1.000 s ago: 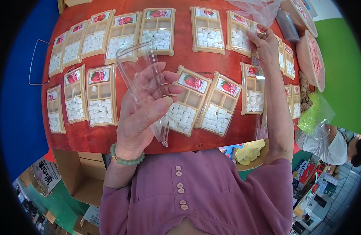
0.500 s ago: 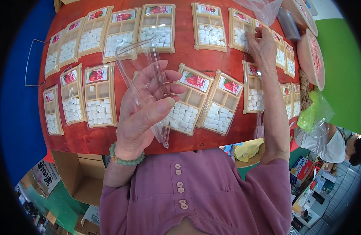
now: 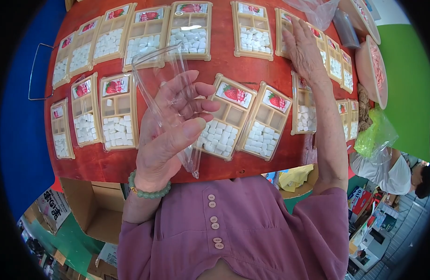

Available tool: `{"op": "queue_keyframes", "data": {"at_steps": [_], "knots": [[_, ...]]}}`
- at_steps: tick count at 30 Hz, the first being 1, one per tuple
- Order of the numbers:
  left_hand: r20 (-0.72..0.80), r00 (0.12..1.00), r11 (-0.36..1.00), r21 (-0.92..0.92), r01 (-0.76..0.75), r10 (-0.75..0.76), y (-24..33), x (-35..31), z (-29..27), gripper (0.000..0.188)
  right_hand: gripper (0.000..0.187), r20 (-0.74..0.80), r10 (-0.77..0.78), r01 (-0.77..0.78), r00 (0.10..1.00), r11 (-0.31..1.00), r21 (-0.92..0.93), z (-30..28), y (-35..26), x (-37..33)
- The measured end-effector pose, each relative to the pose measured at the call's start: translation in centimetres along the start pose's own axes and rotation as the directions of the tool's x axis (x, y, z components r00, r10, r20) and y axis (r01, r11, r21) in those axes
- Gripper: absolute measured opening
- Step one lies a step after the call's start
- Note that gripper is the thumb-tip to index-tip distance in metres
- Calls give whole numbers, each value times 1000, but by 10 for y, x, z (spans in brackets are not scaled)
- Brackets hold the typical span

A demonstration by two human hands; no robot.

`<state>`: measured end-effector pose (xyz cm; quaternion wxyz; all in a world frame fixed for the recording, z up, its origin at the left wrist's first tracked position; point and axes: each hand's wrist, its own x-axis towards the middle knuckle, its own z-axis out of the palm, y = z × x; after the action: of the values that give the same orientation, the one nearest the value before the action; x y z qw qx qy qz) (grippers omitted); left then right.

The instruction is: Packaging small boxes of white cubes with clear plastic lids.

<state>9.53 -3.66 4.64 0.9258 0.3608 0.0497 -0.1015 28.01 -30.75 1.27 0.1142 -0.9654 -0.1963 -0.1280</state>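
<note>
My left hand point(image 3: 166, 135), a green bead bracelet at its wrist, holds a clear plastic lid point(image 3: 144, 70) with its fingers loosely curled. The lid is tilted above the near row. My right hand point(image 3: 304, 53) reaches to the far row, fingers stretched flat over a beige tray point(image 3: 281, 35) and partly hiding it. Close to my left hand, two slanted beige trays point(image 3: 234, 115) carry white pillow-shaped pieces, empty compartments and a sachet with a strawberry picture. Below my right wrist is another filled tray point(image 3: 304, 109), partly covered by my forearm.
More filled trays point(image 3: 116, 116) stand in two rows on the red table point(image 3: 215, 170). Bowls of pink pieces point(image 3: 374, 70), a grey cylinder point(image 3: 345, 28) and plastic bags line the right edge. A cardboard box point(image 3: 95, 205) sits below the table; another person point(image 3: 387, 172) is at right.
My right hand has shifted slightly left and away from me, its bent fingers now laid flat over the tray. The left hand and lid have barely moved.
</note>
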Motion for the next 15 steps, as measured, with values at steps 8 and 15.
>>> {"op": "queue_keyframes", "data": {"at_steps": [8, 15], "knots": [[-6, 1000, 1000, -7, -1, 1, 0, -2, -4, 70, 70, 234, -59, 102, 971, 979, -177, 9, 1, -1], [-14, 1000, 999, 50, 4, -4, 1, -1, 1, 77, 71, 254, -52, 110, 966, 970, -219, 10, -3, 0]]}}
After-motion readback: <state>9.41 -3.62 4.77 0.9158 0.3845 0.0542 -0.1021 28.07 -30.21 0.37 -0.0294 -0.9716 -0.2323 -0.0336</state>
